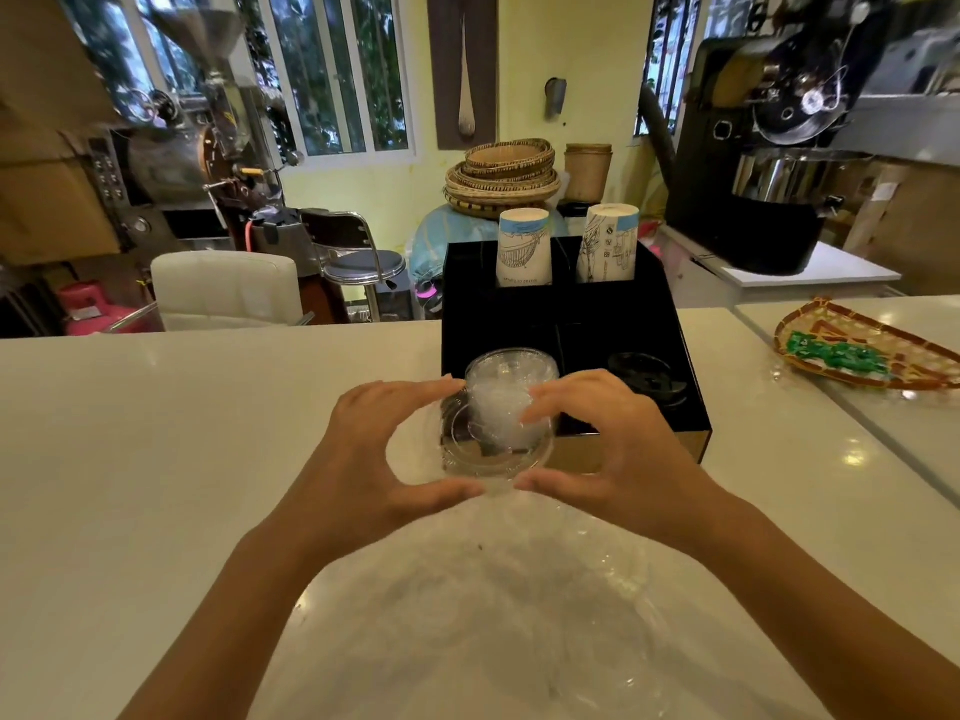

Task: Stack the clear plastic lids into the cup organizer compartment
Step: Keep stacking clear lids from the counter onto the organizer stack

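Observation:
A tilted stack of clear plastic lids (501, 413) hangs at the front left corner of the black cup organizer (670, 324), its far end over the front left compartment. My left hand (384, 449) grips the stack's near end from the left, thumb below and fingers on top. My right hand (602, 444) grips it from the right in the same way. A few black lids (647, 379) lie in the front right compartment. Two stacks of paper cups (524, 246) stand upside down in the back compartments.
A crumpled clear plastic bag (498, 605) lies on the white counter (182, 459) between my forearms. A woven tray with green packets (862, 350) sits at the right. Beyond the counter stand a white chair, a stool and coffee roasting machines.

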